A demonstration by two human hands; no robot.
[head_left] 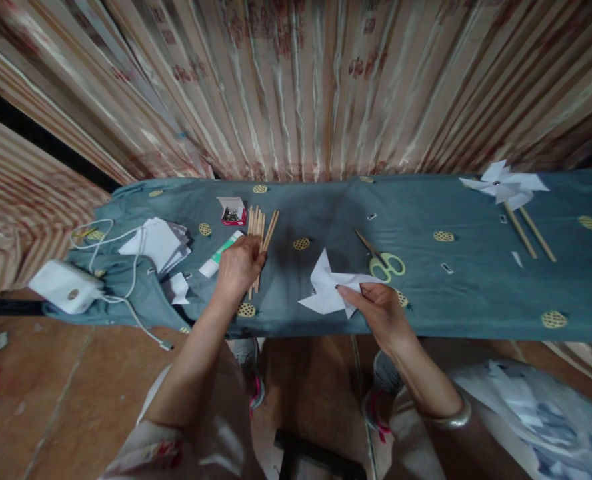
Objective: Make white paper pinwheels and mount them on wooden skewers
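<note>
My right hand (383, 310) pinches a white paper pinwheel (326, 293) at its middle, thumb beside a small metal pin, over the front of the table. My left hand (241, 267) is closed, its fingertips on a wooden stick (272, 230) that lies slanted at the right side of a bundle of wooden sticks (255, 223). Part of the bundle is hidden under this hand. A green and white tube (216, 260) lies just left of the hand, and a small red box of metal pins (233, 215) stands open behind it.
Scissors (383, 263) with pale green handles lie behind my right hand. A finished pinwheel (509, 185) with sticks (523, 230) lies far right. Folded white papers (159, 247), a white adapter (69, 287) and its cable (135, 260) are at left. A curtain (296, 93) hangs behind the table.
</note>
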